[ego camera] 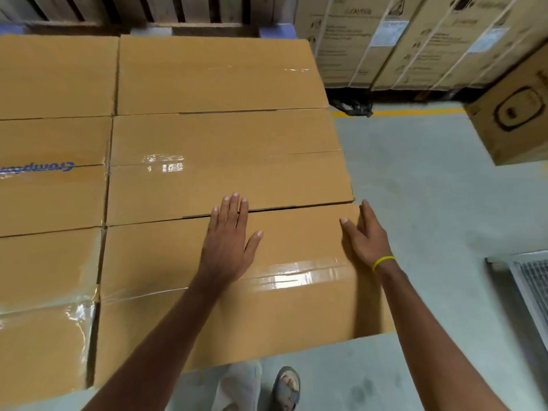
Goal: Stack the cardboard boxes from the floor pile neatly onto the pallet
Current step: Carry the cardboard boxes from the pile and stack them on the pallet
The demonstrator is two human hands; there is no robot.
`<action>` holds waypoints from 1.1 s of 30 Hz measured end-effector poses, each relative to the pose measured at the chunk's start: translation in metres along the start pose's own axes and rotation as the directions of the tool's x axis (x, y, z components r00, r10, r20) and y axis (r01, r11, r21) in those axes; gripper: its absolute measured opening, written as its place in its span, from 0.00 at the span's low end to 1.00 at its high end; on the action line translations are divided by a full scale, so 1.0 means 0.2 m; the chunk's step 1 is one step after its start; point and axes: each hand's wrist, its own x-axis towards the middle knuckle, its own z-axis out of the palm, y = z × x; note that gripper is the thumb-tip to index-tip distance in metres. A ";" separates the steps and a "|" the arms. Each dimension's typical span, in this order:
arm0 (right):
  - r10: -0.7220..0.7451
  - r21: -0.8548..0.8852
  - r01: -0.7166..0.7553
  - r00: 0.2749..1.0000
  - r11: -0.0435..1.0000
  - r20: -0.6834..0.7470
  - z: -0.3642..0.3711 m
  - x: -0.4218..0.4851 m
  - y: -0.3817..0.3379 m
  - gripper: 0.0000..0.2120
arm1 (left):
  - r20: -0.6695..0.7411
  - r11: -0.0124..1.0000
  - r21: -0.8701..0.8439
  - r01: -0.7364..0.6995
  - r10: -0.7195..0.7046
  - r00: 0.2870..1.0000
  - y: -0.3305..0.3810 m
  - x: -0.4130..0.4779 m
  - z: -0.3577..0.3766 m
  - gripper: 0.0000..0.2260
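Brown cardboard, nearest box (pixel 290 310) sits at 6 o'clock, front-right unit of a flush layer of boxes, top flap sealed with clear tape (pixel 296 277). What the layer rests on is hidden.

Left hand (pixel 228 241) lies flat on the box top, fingers straight and together, thumb spread. Its fingertips cross the seam onto the middle box (pixel 225 167) just behind. Right hand (pixel 366 235) is wide too, at 4 o'clock on the box's far right corner: thumb on the top face, straight fingers along the right edge. Neither hand grips anything. Yellow wristband (pixel 383 261) on the right wrist.

Far box (pixel 213 72) at 12 o'clock touches the middle box. Left-column boxes (pixel 50 188) at 9 o'clock butt against all three; one carries blue lettering, upside down.

Wooden slats (pixel 178 10) stand behind the layer at 12 o'clock. Strapped printed cartons (pixel 415 40) at 1 o'clock. Lone printed carton (pixel 516 123) at 2 o'clock, apart from the layer. Grey floor (pixel 430 188) with a yellow line (pixel 415 112). Metal grate (pixel 530 292) at 4 o'clock. Sandalled foot (pixel 286 387) at 6 o'clock, near the box's front edge.
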 end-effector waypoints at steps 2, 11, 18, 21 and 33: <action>-0.005 0.002 0.005 1.000 1.000 0.010 -0.01 -0.02 0.03 0.25 | -0.022 1.000 0.005 0.008 -0.008 1.000 0.00 -0.01 0.01 0.34; -0.033 0.022 0.034 0.999 0.999 -0.024 0.01 0.03 0.03 0.14 | -0.025 0.999 -0.051 0.018 -0.019 0.999 -0.01 0.03 0.01 0.35; -0.073 0.009 0.073 0.995 0.997 -0.073 -0.04 -0.04 0.09 0.25 | 0.044 0.980 -0.200 -0.001 0.010 0.999 -0.08 -0.18 -0.12 0.40; -0.049 0.014 0.050 0.998 0.999 -0.046 -0.13 -0.16 0.20 0.26 | 0.138 0.960 -0.254 0.120 -0.086 0.987 -0.25 -0.51 -0.22 0.48; 0.023 0.124 -0.017 0.999 0.992 -0.044 -0.06 -0.61 0.51 0.23 | 0.095 0.983 -0.080 0.163 -0.156 0.983 -0.73 -1.46 -0.27 0.49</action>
